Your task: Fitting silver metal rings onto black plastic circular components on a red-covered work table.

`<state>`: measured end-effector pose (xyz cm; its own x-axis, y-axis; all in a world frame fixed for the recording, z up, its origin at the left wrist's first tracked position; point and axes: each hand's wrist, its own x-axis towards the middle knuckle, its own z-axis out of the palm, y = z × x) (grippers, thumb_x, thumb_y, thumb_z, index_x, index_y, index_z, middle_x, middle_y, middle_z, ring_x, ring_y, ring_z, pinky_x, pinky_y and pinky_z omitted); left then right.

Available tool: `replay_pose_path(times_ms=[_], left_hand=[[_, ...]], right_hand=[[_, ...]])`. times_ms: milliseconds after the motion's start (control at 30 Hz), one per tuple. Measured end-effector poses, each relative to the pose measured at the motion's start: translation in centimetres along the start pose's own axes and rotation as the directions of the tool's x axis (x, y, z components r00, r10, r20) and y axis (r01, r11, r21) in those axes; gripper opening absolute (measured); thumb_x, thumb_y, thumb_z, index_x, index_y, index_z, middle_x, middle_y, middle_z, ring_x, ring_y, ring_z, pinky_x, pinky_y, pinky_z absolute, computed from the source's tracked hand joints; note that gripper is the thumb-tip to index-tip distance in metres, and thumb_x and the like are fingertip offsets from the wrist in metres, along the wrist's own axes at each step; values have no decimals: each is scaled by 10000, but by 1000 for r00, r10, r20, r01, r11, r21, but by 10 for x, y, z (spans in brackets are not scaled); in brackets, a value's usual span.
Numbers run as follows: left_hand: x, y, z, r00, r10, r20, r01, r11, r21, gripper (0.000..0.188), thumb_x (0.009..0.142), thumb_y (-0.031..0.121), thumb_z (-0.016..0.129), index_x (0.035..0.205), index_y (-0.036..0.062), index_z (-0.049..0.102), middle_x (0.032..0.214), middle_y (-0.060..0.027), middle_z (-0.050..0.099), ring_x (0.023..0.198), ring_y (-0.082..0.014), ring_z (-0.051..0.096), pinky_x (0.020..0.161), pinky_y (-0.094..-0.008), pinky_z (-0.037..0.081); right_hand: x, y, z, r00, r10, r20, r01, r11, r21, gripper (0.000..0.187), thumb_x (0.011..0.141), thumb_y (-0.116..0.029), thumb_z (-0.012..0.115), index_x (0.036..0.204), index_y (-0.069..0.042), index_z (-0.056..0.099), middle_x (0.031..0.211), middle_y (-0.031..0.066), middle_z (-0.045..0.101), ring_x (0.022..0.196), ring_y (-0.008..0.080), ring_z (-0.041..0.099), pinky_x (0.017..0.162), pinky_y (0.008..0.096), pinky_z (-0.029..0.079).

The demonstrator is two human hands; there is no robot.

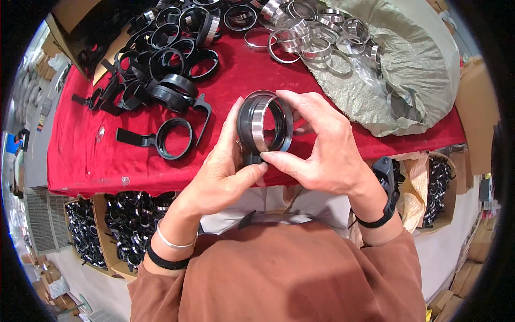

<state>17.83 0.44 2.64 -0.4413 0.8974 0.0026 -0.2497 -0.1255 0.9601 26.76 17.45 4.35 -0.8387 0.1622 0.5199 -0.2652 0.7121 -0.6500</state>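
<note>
Between my two hands, above the front of the red cloth, is a black ring part with a shiny metal band (258, 126) around it. My left hand (226, 166) grips its left side, thumb at the lower edge. My right hand (328, 145) holds the right side, with fingers on the upper rim and thumb at the bottom. The palms hide part of its outer surface. To the left of my left hand lies a black ring with a flat handle (175, 139), and a curved black hook piece (204, 115) is beside it.
Black plastic rings (167, 63) are heaped at the far left of the red-covered table (241, 70). Loose metal rings (316, 45) spill from a crumpled pale plastic bag (418, 59) at the far right. Below the table edge, cardboard boxes hold many black parts (131, 225).
</note>
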Motion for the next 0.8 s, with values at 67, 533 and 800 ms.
replay_pose_path(times_ms=[67, 533, 800], left_hand=[[0, -2, -2, 999, 46, 4, -46, 999, 28, 903, 813, -113, 496, 1487, 132, -54, 1379, -100, 331, 1141, -160, 448, 816, -277, 478], [-26, 3, -3, 995, 49, 86, -80, 908, 410, 868, 815, 17, 592, 1470, 39, 23, 1016, -227, 615, 909, -336, 638, 807, -383, 477], [-65, 55, -60, 902, 432, -9, 2, 18, 1000, 552, 672, 55, 729, 1195, -2, 565, 1200, -173, 579, 1067, -316, 562, 905, -383, 462]], right_hand=[[0, -1, 2, 1000, -1, -4, 1, 1000, 2, 637, 623, -171, 780, 1150, 76, 522, 991, 222, 574, 895, 352, 596, 801, 386, 495], [-29, -3, 16, 998, -33, 59, 33, 999, 8, 735, 595, -171, 842, 1196, 86, 507, 1008, 218, 601, 894, 321, 639, 761, 351, 531], [56, 12, -14, 743, 489, 458, -617, 765, 185, 433, 697, -265, 780, 965, 49, 648, 787, 68, 671, 703, 116, 628, 601, 262, 518]])
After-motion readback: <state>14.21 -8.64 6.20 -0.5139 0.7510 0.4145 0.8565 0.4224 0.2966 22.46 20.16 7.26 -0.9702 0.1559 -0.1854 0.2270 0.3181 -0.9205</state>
